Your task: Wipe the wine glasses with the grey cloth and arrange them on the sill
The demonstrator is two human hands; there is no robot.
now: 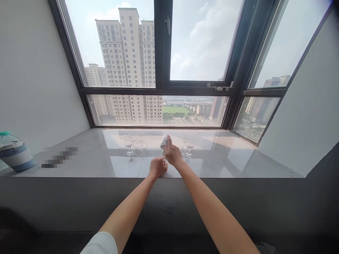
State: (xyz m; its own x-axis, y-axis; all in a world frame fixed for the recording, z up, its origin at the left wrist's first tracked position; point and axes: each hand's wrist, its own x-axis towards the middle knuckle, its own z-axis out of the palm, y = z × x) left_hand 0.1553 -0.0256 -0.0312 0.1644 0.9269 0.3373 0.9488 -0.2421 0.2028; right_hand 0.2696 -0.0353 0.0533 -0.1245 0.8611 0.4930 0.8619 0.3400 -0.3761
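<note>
Over the glossy windowsill, my two hands are close together near its front edge. My left hand is closed in a fist around the lower part of a stemmed wine glass, which is mostly hidden by my fingers. Just above and to the right, my right hand grips a grey-green cloth at the top of that glass, its index finger pointing up. Three clear wine glasses stand upright to the left of my hands. Two more wine glasses stand upright to the right.
At the far left sits a jar-like container with a blue and grey band and a green top. A blurred dark item lies beside it. Dark-framed windows rise behind the sill, and a white wall slopes down on the right.
</note>
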